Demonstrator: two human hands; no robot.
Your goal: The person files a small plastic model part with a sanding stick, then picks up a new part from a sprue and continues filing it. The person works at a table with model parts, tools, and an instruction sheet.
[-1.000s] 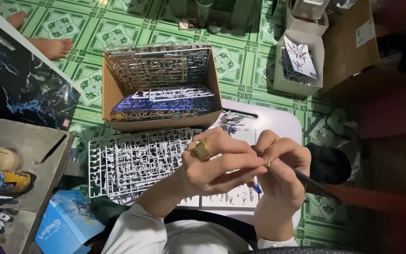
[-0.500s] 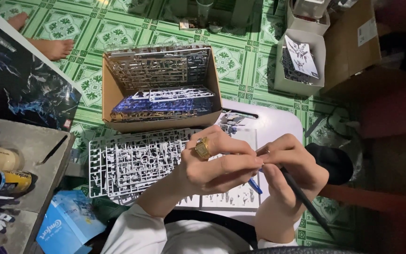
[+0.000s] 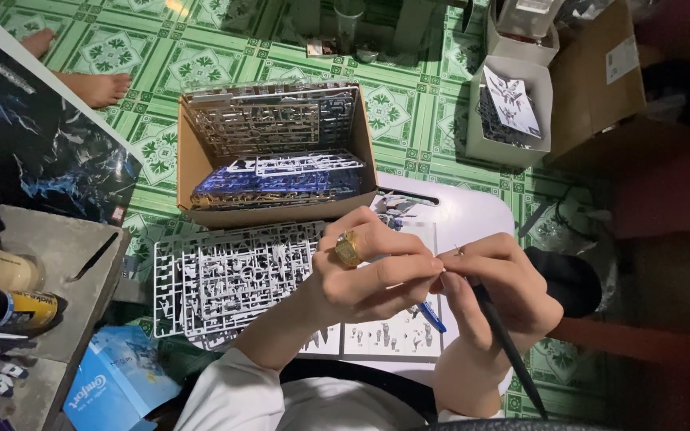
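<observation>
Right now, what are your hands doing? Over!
Left hand pinching a tiny part at its fingertips. Right hand gripping a thin black tool, tip at the part. White parts sprue lying under the left wrist; nothing between the hands.

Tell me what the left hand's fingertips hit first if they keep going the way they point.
The left hand points right; its fingertips would meet the right hand, apparently already touching.

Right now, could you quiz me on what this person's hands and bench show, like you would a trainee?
1. True or false: the left hand wears a gold ring.
2. What does the right hand hold: A) a thin dark tool, B) a cup, C) a phone?
3. What fills the open cardboard box on the floor?

Key: 1 true. 2 A. 3 Plastic frames of model parts, grey and blue.
</observation>
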